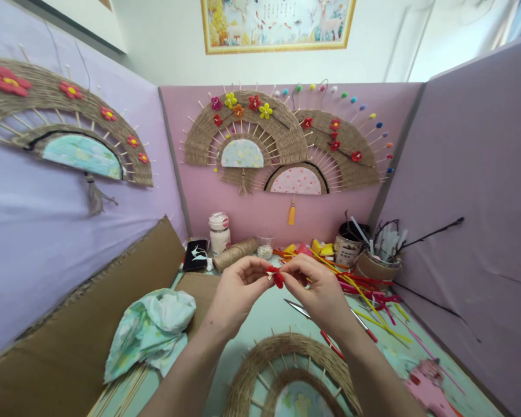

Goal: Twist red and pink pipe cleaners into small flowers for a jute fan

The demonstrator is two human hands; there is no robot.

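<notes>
Between my two hands, above the table, is a small red fuzzy flower [278, 278] with pale stamens poking out to its left. My left hand [242, 289] pinches it by the stamen side with thumb and forefinger. From the other side, the fingertips of my right hand [315, 284] grip its red petals. Below lies a twine-woven fan [286, 346] with sticks radiating out and a pale floral fabric centre, cut off by the bottom edge. Scissors [297, 308] with red handles rest under my right wrist, which partly hides them.
Colourful pipe cleaners [364, 289] spread across the right side. Behind stand a twine roll [235, 255], a white bottle [219, 234] and a cup with twigs [348, 246]. Floral cloth [150, 330] and a cardboard sheet [91, 313] lie left. A pink glue gun [429, 388] is front right.
</notes>
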